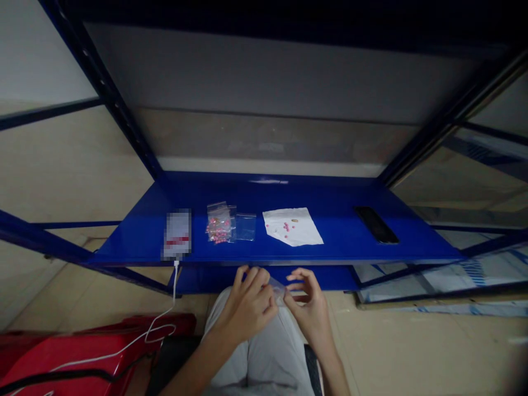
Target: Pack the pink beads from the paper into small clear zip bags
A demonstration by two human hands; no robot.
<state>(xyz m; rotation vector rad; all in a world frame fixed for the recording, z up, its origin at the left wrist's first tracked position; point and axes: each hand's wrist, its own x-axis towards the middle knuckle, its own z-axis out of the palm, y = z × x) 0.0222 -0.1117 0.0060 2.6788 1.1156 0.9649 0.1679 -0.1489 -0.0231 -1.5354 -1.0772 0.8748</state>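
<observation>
Over my lap, just in front of the shelf edge, a small clear plastic bag (277, 289) is stretched between my hands. My left hand (252, 302) has its fingers closed on the bag's left side. On its other edge, my right hand (308, 303) pinches with the thumb, the upper fingers curved and a little apart. Beyond them, a white paper sheet (305, 234) carries several pink beads (286, 226) and a small gold-coloured piece (294, 221). Left of the paper lie an empty clear zip bag (246, 227) and a pile of zip bags with pink beads (218, 224).
All this lies on a blue metal shelf (338, 250). A black phone (376, 225) rests at the right; a blurred-out device (177, 234) with a white cable (175, 286) is at the left. Blue uprights frame both sides. A red plastic seat (78, 355) stands at lower left.
</observation>
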